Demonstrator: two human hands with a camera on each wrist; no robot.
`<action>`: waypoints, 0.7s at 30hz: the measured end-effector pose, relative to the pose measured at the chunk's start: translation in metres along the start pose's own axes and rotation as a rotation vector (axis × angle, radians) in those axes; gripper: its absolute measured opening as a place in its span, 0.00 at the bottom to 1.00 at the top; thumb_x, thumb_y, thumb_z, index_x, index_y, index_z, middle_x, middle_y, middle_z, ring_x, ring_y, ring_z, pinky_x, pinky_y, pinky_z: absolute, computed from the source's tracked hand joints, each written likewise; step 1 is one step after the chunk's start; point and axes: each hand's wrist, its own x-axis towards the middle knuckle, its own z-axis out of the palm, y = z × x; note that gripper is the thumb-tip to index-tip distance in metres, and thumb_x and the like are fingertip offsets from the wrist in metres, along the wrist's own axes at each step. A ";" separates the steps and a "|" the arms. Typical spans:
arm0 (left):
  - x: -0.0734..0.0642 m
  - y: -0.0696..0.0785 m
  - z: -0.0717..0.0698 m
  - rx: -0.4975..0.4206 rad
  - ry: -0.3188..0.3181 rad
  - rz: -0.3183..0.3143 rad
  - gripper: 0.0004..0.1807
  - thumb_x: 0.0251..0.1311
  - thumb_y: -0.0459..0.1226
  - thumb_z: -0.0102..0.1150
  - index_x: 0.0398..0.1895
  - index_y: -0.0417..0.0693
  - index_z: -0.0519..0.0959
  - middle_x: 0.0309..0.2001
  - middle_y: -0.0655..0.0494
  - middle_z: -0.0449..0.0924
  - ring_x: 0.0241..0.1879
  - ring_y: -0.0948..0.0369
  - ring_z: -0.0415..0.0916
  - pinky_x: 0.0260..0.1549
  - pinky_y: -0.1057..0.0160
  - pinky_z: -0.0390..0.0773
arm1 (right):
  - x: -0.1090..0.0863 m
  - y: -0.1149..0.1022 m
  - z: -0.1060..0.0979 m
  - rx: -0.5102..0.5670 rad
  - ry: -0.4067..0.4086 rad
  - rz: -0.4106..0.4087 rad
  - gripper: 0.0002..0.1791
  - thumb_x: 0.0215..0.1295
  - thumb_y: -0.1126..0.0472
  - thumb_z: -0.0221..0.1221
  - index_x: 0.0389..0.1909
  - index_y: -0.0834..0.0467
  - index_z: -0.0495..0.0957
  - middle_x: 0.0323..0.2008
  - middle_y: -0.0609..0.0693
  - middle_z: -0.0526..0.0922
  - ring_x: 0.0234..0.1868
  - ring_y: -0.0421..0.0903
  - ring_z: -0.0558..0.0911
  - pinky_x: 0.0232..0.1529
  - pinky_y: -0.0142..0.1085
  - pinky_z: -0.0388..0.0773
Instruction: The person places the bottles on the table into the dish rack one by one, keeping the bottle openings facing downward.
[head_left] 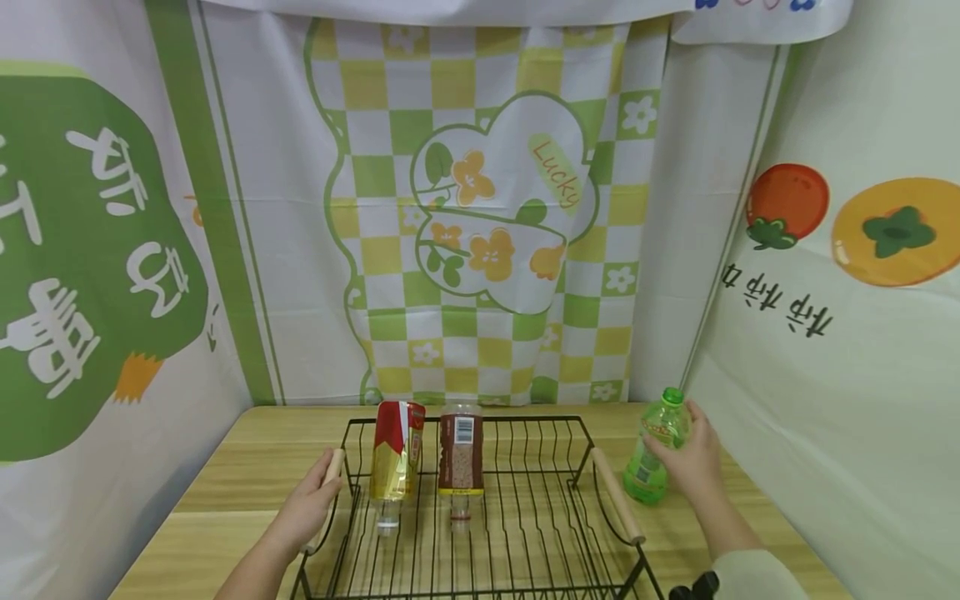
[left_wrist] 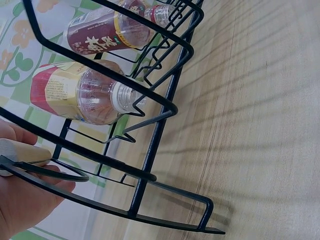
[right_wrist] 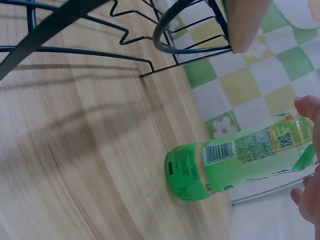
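My left hand (head_left: 305, 508) holds the left wooden handle (left_wrist: 26, 152) of a black wire dish rack (head_left: 517, 472). At the right, outside the rack, my right hand (head_left: 693, 457) grips a green plastic bottle (head_left: 651, 454) around its upper part. That bottle has a green cap and its base points down; whether the base touches the table cannot be told. Inside the rack, neck down, stand a bottle with a red and gold label (head_left: 395, 454) and a bottle with a brown label (head_left: 461, 450). Only part of the right hand's fingers (right_wrist: 308, 197) shows in its wrist view.
Wood-grain table (head_left: 213, 492) lies under the rack. The rack's right wooden handle (head_left: 618, 497) stands between the rack and the green bottle. A checked cloth (head_left: 480, 350) hangs behind the table, with white printed cloth (head_left: 810, 392) at the sides.
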 end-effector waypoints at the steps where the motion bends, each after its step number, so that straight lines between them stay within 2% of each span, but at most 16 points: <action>1: 0.000 0.000 0.000 0.004 0.001 0.001 0.36 0.76 0.40 0.36 0.78 0.38 0.35 0.77 0.31 0.32 0.75 0.33 0.33 0.70 0.32 0.40 | 0.001 0.002 0.001 0.010 -0.010 0.007 0.58 0.62 0.53 0.65 0.78 0.60 0.32 0.73 0.76 0.47 0.70 0.75 0.54 0.66 0.70 0.56; 5: -0.001 0.001 0.000 0.012 0.008 0.003 0.36 0.76 0.40 0.36 0.78 0.38 0.35 0.77 0.31 0.33 0.75 0.33 0.33 0.70 0.32 0.40 | 0.004 0.006 0.006 0.048 -0.038 0.035 0.60 0.62 0.52 0.65 0.77 0.60 0.28 0.72 0.76 0.49 0.69 0.74 0.58 0.65 0.68 0.60; 10: -0.002 0.002 -0.001 0.003 0.010 -0.005 0.36 0.76 0.40 0.36 0.78 0.40 0.35 0.77 0.32 0.32 0.75 0.34 0.33 0.70 0.33 0.39 | 0.005 0.008 0.010 0.087 -0.036 0.039 0.61 0.62 0.53 0.66 0.77 0.60 0.28 0.70 0.75 0.52 0.67 0.73 0.62 0.64 0.66 0.63; 21: -0.002 0.000 0.001 -0.005 0.019 0.010 0.35 0.76 0.38 0.36 0.78 0.38 0.36 0.77 0.33 0.32 0.75 0.35 0.33 0.71 0.34 0.38 | 0.012 0.015 0.011 0.109 -0.060 0.073 0.61 0.62 0.52 0.66 0.77 0.60 0.28 0.71 0.76 0.49 0.68 0.74 0.60 0.65 0.66 0.62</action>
